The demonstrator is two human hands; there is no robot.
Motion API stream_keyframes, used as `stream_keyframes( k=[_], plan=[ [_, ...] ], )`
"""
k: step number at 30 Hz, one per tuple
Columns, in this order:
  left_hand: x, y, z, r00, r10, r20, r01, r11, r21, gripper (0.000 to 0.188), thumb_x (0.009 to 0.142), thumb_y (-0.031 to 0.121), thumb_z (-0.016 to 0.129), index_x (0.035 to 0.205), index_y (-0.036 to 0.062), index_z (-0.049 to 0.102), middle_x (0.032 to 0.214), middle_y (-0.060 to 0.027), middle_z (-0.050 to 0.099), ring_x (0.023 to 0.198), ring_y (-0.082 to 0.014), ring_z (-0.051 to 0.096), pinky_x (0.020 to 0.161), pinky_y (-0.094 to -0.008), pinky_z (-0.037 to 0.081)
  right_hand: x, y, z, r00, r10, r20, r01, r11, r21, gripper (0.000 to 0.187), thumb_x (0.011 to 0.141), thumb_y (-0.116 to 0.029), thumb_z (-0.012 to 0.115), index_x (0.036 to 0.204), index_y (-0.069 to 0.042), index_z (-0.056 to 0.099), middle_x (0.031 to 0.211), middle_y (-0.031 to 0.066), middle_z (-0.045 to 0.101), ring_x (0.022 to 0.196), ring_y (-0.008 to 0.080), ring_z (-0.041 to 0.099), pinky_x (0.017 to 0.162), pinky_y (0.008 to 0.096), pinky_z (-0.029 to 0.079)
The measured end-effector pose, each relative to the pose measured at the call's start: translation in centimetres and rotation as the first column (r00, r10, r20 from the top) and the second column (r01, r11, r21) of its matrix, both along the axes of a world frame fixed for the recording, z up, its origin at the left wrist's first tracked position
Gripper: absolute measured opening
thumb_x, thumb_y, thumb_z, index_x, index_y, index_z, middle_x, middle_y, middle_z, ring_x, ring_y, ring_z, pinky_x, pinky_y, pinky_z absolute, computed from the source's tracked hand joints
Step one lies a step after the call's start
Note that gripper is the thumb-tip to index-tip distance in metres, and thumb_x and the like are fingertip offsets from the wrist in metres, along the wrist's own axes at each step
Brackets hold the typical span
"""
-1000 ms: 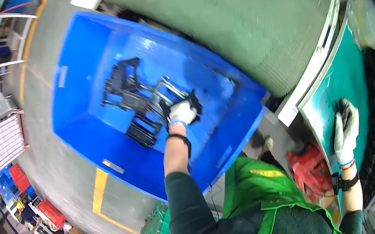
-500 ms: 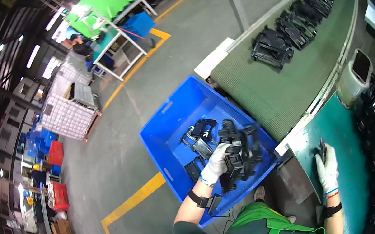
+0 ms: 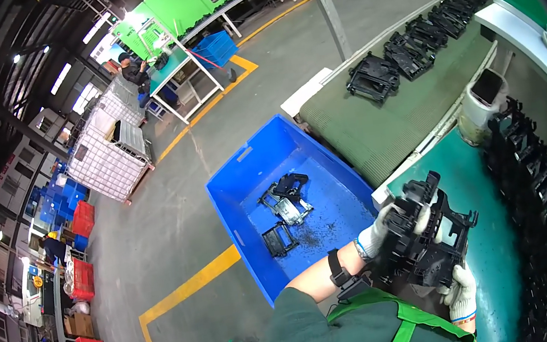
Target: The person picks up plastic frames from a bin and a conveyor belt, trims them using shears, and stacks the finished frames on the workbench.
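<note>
My left hand (image 3: 375, 232), in a white knit glove, is closed on black plastic frames (image 3: 428, 229) with ribs, slots and openings. They are raised over the near edge of the green tabletop (image 3: 476, 177). My right hand (image 3: 460, 293), also gloved, is at their lower edge with its fingers curled; whether it grips them or something small is hidden. Below and to the left stands a blue bin (image 3: 243, 154). Inside it lie a silver-grey piece (image 3: 291, 210), a black part (image 3: 289, 185) and a black rectangular frame (image 3: 279, 240), with dark crumbs scattered around.
A green conveyor belt (image 3: 344, 129) beyond the bin carries a row of black parts (image 3: 372, 78). Many more black parts (image 3: 533, 204) are stacked along the table's right side, near a white container (image 3: 483, 103). A person (image 3: 132, 72) is by a far workbench.
My left hand has lifted the black frames out of the bin and rightward to the table. My right hand, earlier holding a small dark pointed tool, has moved left to meet them.
</note>
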State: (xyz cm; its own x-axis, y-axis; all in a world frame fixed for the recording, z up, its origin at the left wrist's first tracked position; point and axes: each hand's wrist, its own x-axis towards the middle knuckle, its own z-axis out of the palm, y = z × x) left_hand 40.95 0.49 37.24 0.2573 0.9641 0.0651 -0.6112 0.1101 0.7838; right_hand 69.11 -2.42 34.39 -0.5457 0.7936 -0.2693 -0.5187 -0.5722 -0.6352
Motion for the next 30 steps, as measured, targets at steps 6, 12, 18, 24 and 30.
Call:
stream_keyframes(
  k=[6,12,18,24,30],
  plan=[
    [4.4,-0.9,2.6,0.973,-0.200,0.113,0.216,0.964,-0.155,0.040,0.099,0.039,0.064,0.110,0.0016,0.071,0.097,-0.0055,0.074,0.083,-0.0149,0.069,0.078,-0.0290,0.057,5.7,-2.6,0.6,0.990,-0.053,0.131,0.051,0.999,0.014,0.058,0.090,-0.018,0.068,0.144,-0.007,0.050,0.109,0.0077,0.072,0.078,0.0168,0.072,0.046,0.0234,0.051],
    [5.2,0.7,6.1,0.768,-0.223,-0.600,0.288,0.958,0.013,0.040,0.098,0.029,0.064,0.120,-0.0035,0.070,0.105,-0.0066,0.073,0.091,-0.0133,0.067,0.084,-0.0293,0.055,7.7,-4.4,2.7,0.835,-0.392,0.387,0.430,0.903,-0.014,0.041,0.091,-0.012,0.068,0.130,-0.005,0.058,0.091,-0.0010,0.066,0.077,0.0122,0.064,0.067,0.0277,0.054],
    [1.7,3.5,8.3,0.817,-0.105,-0.567,0.183,0.980,0.081,0.054,0.084,0.030,0.066,0.125,-0.0050,0.067,0.131,-0.0165,0.065,0.127,-0.0265,0.057,0.109,-0.0371,0.043,14.0,-5.4,4.0,0.711,-0.377,0.594,0.458,0.889,0.017,0.030,0.090,-0.016,0.073,0.117,-0.006,0.065,0.090,-0.0041,0.064,0.078,0.0064,0.061,0.065,0.0238,0.050],
    [7.6,8.8,9.2,0.989,-0.146,0.004,0.146,0.989,-0.027,0.050,0.093,0.048,0.067,0.103,-0.0007,0.070,0.107,-0.0170,0.069,0.114,-0.0340,0.062,0.115,-0.0476,0.040,16.9,-5.2,0.5,0.442,-0.526,0.727,0.340,0.848,0.407,0.042,0.087,-0.016,0.075,0.123,0.001,0.063,0.100,0.0014,0.064,0.091,0.0108,0.058,0.080,0.0282,0.049],
    [11.1,14.7,1.2,0.910,-0.255,0.327,0.219,0.965,0.143,0.051,0.100,0.052,0.060,0.104,0.0022,0.074,0.111,-0.0152,0.072,0.116,-0.0363,0.065,0.121,-0.0573,0.034,16.9,-2.9,1.0,0.134,-0.437,0.889,0.085,0.899,0.429,0.048,0.089,-0.036,0.075,0.119,0.000,0.064,0.101,0.0149,0.070,0.090,0.0272,0.067,0.083,0.0385,0.052]
  ],
)
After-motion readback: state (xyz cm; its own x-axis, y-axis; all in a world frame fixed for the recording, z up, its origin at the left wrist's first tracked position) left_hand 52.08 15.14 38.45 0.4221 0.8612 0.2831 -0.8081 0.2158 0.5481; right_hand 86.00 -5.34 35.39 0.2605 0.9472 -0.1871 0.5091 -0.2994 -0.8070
